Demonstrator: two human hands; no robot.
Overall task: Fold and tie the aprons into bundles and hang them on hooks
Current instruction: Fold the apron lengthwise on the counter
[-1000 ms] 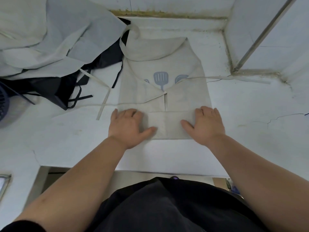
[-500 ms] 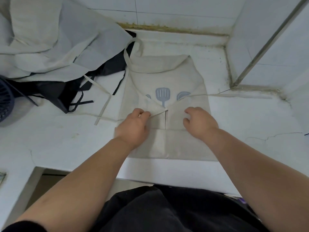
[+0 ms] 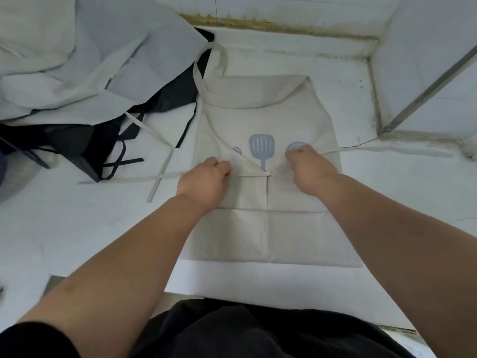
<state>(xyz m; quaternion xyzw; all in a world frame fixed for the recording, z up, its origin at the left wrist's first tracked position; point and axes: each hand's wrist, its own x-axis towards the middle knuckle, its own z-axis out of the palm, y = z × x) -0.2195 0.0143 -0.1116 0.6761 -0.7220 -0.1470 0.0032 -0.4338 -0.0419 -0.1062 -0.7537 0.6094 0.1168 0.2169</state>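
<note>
On the counter [image 3: 103, 228], left hand [image 3: 204, 180] and right hand [image 3: 309, 171] are pinching flaps of the beige apron [image 3: 258, 236], fingers curled, farther up than before.

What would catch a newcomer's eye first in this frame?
A beige apron with a blue spatula print lies folded flat on the white counter. The left hand and right hand each pinch its folded flaps near the print. A heap of pale and black aprons lies at the far left.

Fingers [image 3: 220, 166] curl into the apron [image 3: 258, 236] — tips hidden.
</note>
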